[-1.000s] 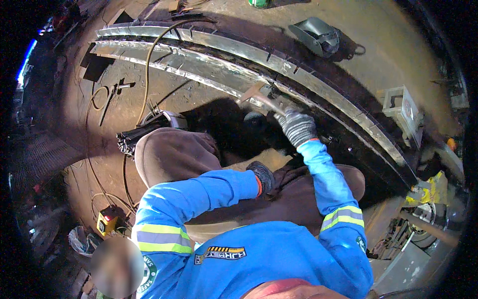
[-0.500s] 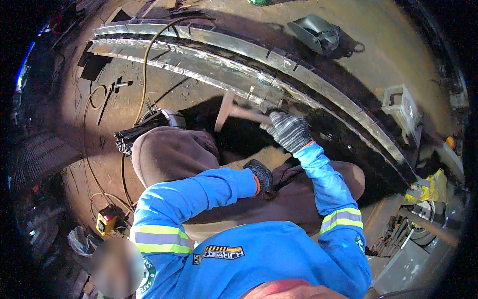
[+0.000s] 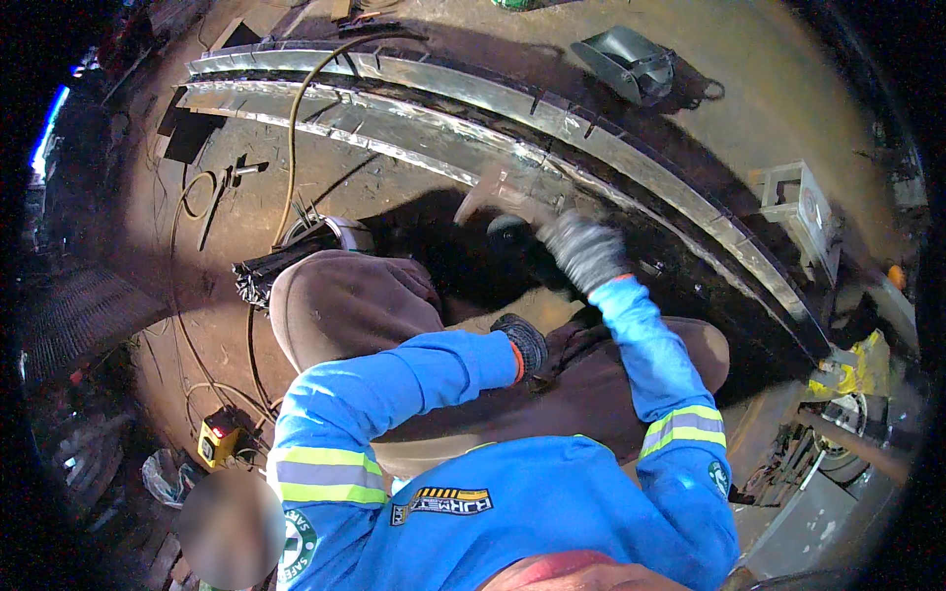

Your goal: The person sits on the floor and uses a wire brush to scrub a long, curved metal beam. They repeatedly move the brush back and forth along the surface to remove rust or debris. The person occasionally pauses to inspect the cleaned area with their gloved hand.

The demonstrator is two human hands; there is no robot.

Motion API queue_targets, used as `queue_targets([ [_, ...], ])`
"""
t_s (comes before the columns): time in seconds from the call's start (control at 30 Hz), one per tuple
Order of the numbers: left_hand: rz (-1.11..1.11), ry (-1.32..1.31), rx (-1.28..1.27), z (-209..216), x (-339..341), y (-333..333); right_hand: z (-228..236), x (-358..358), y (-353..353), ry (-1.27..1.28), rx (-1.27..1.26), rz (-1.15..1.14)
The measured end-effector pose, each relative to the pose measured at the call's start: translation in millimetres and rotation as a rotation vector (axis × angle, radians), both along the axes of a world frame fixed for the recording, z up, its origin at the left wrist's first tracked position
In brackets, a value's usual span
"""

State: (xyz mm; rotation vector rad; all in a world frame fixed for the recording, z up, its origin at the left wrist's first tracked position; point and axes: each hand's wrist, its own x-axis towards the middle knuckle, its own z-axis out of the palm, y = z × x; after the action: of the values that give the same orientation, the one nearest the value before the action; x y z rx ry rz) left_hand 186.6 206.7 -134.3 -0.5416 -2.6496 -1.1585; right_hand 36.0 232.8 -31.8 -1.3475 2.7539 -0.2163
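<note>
My right hand [image 3: 583, 252], in a grey knitted glove, is closed round the handle of a hammer [image 3: 483, 195]. Motion blurs both. The hammer head is over the near edge of a long steel beam [image 3: 424, 148]; whether it touches the metal cannot be told. My left hand [image 3: 522, 342], in a dark knitted glove, rests curled against my brown trousers [image 3: 443, 419] in my lap. Its fingertips are hidden, and so is anything within them.
A bucket [image 3: 345, 236] with a bundle of black rods [image 3: 281, 264] stands by my left knee. Cables [image 3: 295, 148] cross the beam and floor. A welding helmet [image 3: 626, 64] lies beyond the beam. At right stands a pale metal frame [image 3: 798, 212]; a yellow device [image 3: 219, 438] sits at lower left.
The hammer head has swung to the right and a little away from me, its handle tilting with my right hand. My left hand stays against my lap.
</note>
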Motion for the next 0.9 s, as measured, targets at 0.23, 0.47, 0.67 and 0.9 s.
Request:
queue_targets([
  [0.23,-0.158,-0.416,-0.282,33.1,-18.8,-14.2,23.8,26.4,7.9,0.017,-0.125,0.018],
  [0.47,-0.025,-0.338,-0.249,135.2,-10.7,-40.2,2.9,29.7,3.5,-0.118,0.088,0.105],
  [0.67,-0.047,-0.252,0.096,90.0,-16.6,-16.7,27.6,19.3,10.1,-0.263,0.060,0.005],
  [0.9,-0.059,-0.115,0.216,51.6,-15.9,3.2,41.4,16.4,12.9,-0.260,0.185,0.214],
])
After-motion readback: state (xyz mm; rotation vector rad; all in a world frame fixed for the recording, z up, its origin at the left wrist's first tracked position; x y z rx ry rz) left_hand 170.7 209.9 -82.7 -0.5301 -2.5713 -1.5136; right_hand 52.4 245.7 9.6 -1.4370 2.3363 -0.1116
